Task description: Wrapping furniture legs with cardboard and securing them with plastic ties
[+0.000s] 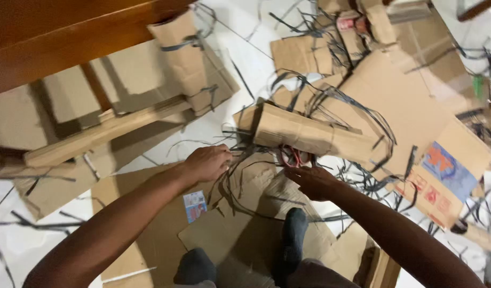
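Socks (294,234) were closest, down on the cardboard. Red scissors (293,156) lay just above the right hand (314,181), which was flat and spread, much nearer than the left hand (208,162). That one seemed to pinch black strips (240,160), though blur hid its fingers.

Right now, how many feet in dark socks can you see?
2: one sock at bottom centre on the cardboard, the other sock lower left of it at the frame edge. Neither hand touches them.
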